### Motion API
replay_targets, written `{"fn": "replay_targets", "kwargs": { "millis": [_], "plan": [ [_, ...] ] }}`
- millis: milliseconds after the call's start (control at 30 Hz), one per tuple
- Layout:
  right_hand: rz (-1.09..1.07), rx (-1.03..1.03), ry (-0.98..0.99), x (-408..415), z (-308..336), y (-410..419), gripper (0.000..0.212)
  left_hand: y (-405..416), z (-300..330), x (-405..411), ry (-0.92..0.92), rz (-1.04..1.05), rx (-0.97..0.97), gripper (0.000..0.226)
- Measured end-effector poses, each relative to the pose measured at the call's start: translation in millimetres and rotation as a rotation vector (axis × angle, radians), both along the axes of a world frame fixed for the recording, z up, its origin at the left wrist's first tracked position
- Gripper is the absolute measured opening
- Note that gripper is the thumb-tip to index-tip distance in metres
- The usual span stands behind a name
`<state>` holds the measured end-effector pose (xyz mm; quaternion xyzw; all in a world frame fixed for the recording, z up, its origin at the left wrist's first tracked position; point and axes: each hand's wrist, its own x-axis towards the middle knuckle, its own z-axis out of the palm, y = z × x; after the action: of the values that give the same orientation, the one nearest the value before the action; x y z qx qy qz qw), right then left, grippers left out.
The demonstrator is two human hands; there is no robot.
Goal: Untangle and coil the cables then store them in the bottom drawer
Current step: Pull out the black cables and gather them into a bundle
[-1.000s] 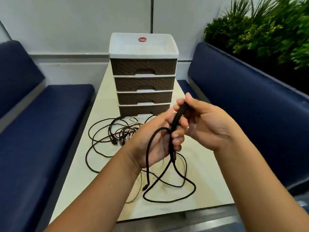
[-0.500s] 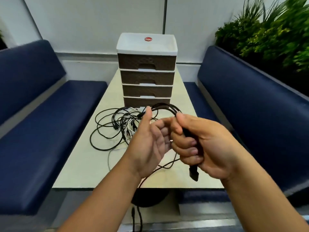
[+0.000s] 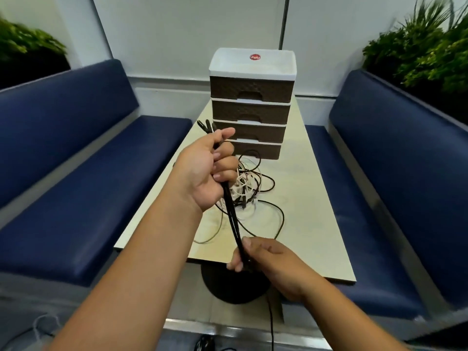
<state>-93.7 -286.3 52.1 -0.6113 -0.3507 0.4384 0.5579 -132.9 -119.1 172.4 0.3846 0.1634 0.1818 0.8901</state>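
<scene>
A folded black cable [image 3: 234,221] runs taut between my two hands above the table's near edge. My left hand [image 3: 206,171] grips its upper part, with the black plug ends sticking out above my fist. My right hand [image 3: 263,259] pinches the lower end of the bundle, low and close to me. Behind them a tangle of black and white cables [image 3: 249,188] lies on the beige table [image 3: 316,224]. The brown drawer unit [image 3: 252,102] with a white top stands at the table's far end; its bottom drawer [image 3: 258,150] is shut.
Blue padded benches run along both sides, the left bench [image 3: 83,188] and the right bench [image 3: 395,198]. Green plants [image 3: 425,51] rise behind the right bench. The table's dark round base [image 3: 235,287] and a loose black cord [image 3: 271,323] sit on the floor near me.
My hands have pulled apart: the left rose toward the drawers with the plug ends, the right dropped toward me, stretching the folded cable straight. The view has also shifted back and left.
</scene>
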Motion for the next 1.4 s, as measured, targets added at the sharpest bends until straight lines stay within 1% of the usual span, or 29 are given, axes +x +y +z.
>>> {"fn": "replay_targets", "kwargs": {
  "millis": [100,233,300,500,733,833,967,1033,1067,1133,1200,1400],
  "plan": [
    [0.049,-0.02,0.041,-1,-15,3,0.041,9,-6,-10,0.003,0.056,0.061,0.019],
    [0.115,-0.065,0.095,-6,-27,14,0.039,28,-15,-24,0.009,0.085,0.045,0.017],
    [0.125,-0.072,0.057,-6,-27,21,0.038,34,-19,-28,0.014,0.096,0.037,0.017],
    [0.21,-0.141,-0.094,5,-24,37,0.032,54,-26,-26,-0.002,0.138,0.029,0.029],
    [0.2,-0.17,-0.122,30,-24,68,0.019,83,-27,-4,-0.027,0.134,0.025,0.03],
    [0.232,-0.176,-0.127,45,-24,89,0.014,102,-24,12,-0.042,0.126,0.026,0.031],
    [0.289,-0.193,-0.066,63,-19,118,0.017,132,-19,35,-0.083,0.137,0.059,0.03],
    [0.31,-0.205,-0.078,74,-16,133,0.015,148,-17,49,-0.104,0.133,0.055,0.029],
    [0.315,-0.211,-0.117,79,-13,139,0.015,153,-15,53,-0.112,0.141,0.052,0.029],
    [0.282,-0.238,-0.247,93,-7,152,0.024,165,-13,65,-0.129,0.15,0.033,0.03],
    [0.183,-0.228,-0.319,110,3,166,0.024,177,-14,78,-0.142,0.138,-0.002,0.029],
    [-0.244,-0.101,-0.3,174,44,190,0.018,196,-19,108,-0.139,0.088,-0.071,0.03]
  ]
}}
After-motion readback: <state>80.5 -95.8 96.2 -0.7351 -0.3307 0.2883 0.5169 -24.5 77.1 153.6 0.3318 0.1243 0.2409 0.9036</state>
